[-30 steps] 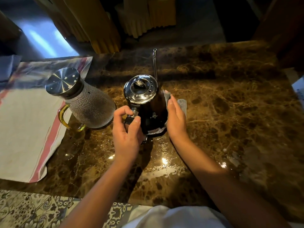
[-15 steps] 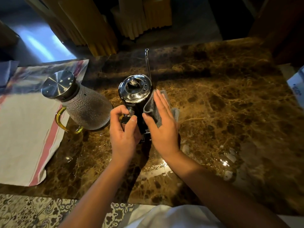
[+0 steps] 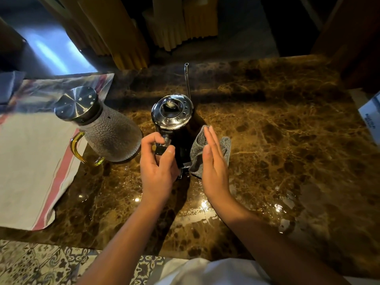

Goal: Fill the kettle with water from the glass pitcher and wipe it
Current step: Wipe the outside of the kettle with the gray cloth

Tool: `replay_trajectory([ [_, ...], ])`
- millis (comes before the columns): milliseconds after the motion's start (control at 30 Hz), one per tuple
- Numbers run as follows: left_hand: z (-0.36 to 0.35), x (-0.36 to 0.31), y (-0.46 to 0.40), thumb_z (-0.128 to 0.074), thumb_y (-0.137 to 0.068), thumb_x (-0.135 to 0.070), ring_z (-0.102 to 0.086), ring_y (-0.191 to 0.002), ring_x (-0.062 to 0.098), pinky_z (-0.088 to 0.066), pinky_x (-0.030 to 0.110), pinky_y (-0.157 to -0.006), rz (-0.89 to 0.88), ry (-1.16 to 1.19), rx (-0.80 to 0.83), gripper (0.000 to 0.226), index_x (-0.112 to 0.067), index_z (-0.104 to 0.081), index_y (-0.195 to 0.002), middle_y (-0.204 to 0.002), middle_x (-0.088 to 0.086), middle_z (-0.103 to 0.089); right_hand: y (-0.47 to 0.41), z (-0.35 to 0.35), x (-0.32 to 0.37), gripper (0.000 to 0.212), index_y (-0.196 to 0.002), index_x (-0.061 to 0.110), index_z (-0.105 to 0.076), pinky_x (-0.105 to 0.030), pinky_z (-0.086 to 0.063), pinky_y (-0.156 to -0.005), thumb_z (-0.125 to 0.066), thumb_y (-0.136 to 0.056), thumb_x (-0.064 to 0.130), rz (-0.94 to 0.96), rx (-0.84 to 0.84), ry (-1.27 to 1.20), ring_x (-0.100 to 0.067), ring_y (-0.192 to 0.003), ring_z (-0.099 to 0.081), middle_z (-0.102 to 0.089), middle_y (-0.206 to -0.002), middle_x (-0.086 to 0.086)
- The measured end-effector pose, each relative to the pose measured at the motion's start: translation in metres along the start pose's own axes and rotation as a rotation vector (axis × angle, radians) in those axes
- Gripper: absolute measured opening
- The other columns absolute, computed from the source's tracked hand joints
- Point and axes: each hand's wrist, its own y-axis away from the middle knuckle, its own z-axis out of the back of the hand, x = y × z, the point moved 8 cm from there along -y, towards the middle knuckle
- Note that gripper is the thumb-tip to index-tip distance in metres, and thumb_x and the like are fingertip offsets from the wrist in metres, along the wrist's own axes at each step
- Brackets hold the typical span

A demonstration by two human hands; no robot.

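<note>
A black kettle (image 3: pixel 181 138) with a shiny steel lid (image 3: pixel 171 113) and a thin gooseneck spout (image 3: pixel 187 79) stands mid-counter. My left hand (image 3: pixel 158 163) grips its handle at the near side. My right hand (image 3: pixel 213 161) is flat, fingers straight, pressing a grey cloth (image 3: pixel 200 153) against the kettle's right side. The textured glass pitcher (image 3: pixel 107 136) with a steel cap and an amber handle (image 3: pixel 77 149) stands upright to the kettle's left, untouched.
A white towel with red stripes (image 3: pixel 30 165) lies on the left of the brown marble counter (image 3: pixel 287 151). Water patches glisten at the right front. A white box (image 3: pixel 370 116) sits at the right edge. Yellow pleated fabric hangs beyond the counter.
My right hand went with the cloth from the kettle's right flank to its near side, then back to the right side. The left hand has kept hold of the handle.
</note>
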Motion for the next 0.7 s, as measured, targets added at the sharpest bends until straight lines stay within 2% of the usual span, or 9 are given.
replay_trajectory([
  [100, -0.001, 0.0, -0.001, -0.052, -0.097, -0.029, -0.034, -0.035, 0.014, -0.032, 0.023, -0.04, 0.015, 0.021, 0.038, 0.011, -0.036, -0.047, -0.104, -0.049, -0.001, -0.041, -0.008, -0.003, 0.01, 0.044, -0.155, 0.043, -0.034, -0.041, -0.023, -0.13, -0.036, -0.112, 0.041, 0.011, -0.029, 0.023, -0.002, -0.158, -0.02, -0.029, -0.168, 0.019],
  [233, -0.002, 0.001, -0.002, -0.053, -0.097, -0.03, -0.033, -0.035, 0.015, -0.032, 0.023, -0.039, 0.022, 0.034, 0.066, 0.011, -0.039, -0.048, -0.103, -0.049, -0.002, -0.041, -0.027, -0.001, 0.04, 0.047, -0.157, 0.033, -0.035, -0.018, -0.022, -0.125, -0.044, -0.111, 0.027, 0.1, 0.01, 0.051, -0.005, -0.155, -0.029, -0.038, -0.163, 0.015],
  [267, -0.002, 0.002, -0.001, -0.053, -0.097, -0.031, -0.032, -0.035, 0.016, -0.031, 0.023, -0.04, 0.028, 0.034, 0.063, 0.011, -0.038, -0.047, -0.103, -0.049, -0.002, -0.04, -0.032, -0.001, 0.046, 0.047, -0.158, 0.029, -0.037, -0.017, -0.026, -0.123, -0.043, -0.112, 0.024, 0.115, 0.041, 0.003, -0.005, -0.153, -0.035, -0.042, -0.162, 0.011],
  [333, 0.0, 0.004, -0.001, -0.053, -0.096, -0.03, -0.031, -0.035, 0.016, -0.031, 0.023, -0.04, 0.044, 0.035, 0.049, 0.012, -0.038, -0.047, -0.103, -0.049, -0.002, -0.038, -0.046, -0.003, 0.048, 0.044, -0.156, 0.027, -0.041, -0.02, -0.037, -0.118, -0.039, -0.113, 0.021, 0.081, 0.123, -0.101, 0.001, -0.145, -0.044, -0.049, -0.157, 0.01],
  [400, 0.0, 0.004, -0.001, -0.053, -0.097, -0.029, -0.032, -0.035, 0.014, -0.031, 0.022, -0.039, 0.048, 0.037, 0.045, 0.012, -0.039, -0.048, -0.102, -0.049, -0.002, -0.039, -0.064, -0.006, 0.036, 0.041, -0.153, 0.028, -0.048, -0.02, -0.04, -0.115, -0.036, -0.114, 0.025, 0.004, 0.171, -0.105, 0.006, -0.139, -0.049, -0.055, -0.151, 0.014],
  [533, -0.001, 0.001, -0.001, -0.053, -0.096, -0.031, -0.034, -0.037, 0.015, -0.031, 0.024, -0.037, 0.042, 0.016, 0.03, 0.013, -0.041, -0.048, -0.1, -0.05, -0.002, -0.041, -0.081, -0.007, 0.002, 0.041, -0.14, 0.035, -0.062, -0.043, -0.039, -0.122, -0.037, -0.11, 0.046, -0.205, 0.195, -0.136, -0.004, -0.137, -0.054, -0.064, -0.14, 0.015],
  [600, 0.0, -0.001, 0.0, -0.053, -0.095, -0.032, -0.034, -0.037, 0.015, -0.03, 0.025, -0.037, 0.038, 0.006, 0.023, 0.013, -0.043, -0.049, -0.099, -0.05, -0.002, -0.042, -0.074, -0.007, -0.008, 0.042, -0.142, 0.039, -0.059, -0.045, -0.037, -0.123, -0.034, -0.11, 0.05, -0.24, 0.183, -0.13, -0.004, -0.14, -0.05, -0.061, -0.141, 0.019],
  [700, -0.001, -0.001, -0.001, -0.053, -0.095, -0.033, -0.035, -0.037, 0.014, -0.029, 0.026, -0.036, 0.033, -0.01, 0.021, 0.013, -0.045, -0.05, -0.099, -0.051, -0.002, -0.043, -0.054, -0.003, -0.007, 0.049, -0.152, 0.039, -0.047, -0.044, -0.032, -0.126, -0.03, -0.108, 0.051, -0.198, 0.122, -0.088, -0.002, -0.148, -0.04, -0.049, -0.157, 0.015],
])
